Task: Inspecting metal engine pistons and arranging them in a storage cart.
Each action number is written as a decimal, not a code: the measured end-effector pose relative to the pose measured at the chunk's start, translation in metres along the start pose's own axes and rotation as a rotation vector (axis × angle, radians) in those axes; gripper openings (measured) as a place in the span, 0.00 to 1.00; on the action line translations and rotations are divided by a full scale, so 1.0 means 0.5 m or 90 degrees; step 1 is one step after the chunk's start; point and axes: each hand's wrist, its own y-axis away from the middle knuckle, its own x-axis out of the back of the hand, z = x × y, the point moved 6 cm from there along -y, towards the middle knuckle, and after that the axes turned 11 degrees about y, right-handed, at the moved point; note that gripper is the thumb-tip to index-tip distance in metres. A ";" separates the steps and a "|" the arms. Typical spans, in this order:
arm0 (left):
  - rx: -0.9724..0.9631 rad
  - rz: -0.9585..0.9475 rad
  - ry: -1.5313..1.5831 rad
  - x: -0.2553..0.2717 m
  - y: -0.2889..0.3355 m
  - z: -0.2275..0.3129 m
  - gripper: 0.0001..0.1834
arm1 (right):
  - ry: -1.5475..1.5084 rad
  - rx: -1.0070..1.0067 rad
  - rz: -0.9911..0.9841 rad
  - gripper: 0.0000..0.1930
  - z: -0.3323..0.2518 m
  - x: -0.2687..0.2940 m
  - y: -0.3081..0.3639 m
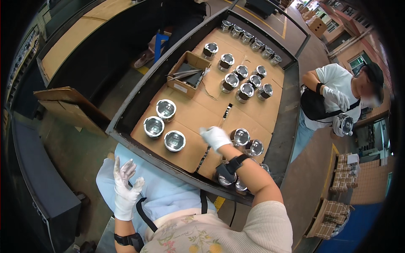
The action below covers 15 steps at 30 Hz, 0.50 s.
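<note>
My left hand (125, 188), in a white glove, is raised in front of the tray's near edge. Its fingers are spread and hold nothing. My right hand (216, 138), also gloved, hovers over the cardboard just left of a shiny metal piston (240, 137). Its fingers look curled together, and anything they may hold is hidden. Three pistons stand at the near left, one of them (174, 141) closest to me. More pistons at the near right are partly covered by my right forearm. Several dark-sided pistons (230, 82) stand in the middle.
A dark-rimmed tray (141, 82) is lined with cardboard (192, 114). A small carton (182, 87) with dark flat pieces sits at its left side. Pistons line the far edge (247, 37). A co-worker (337, 90) at right holds a piston (346, 124). Stacked cartons (346, 172) stand beyond.
</note>
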 end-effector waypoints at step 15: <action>-0.043 -0.017 -0.041 0.011 0.003 -0.010 0.42 | 0.361 0.047 -0.061 0.18 0.210 0.033 -0.043</action>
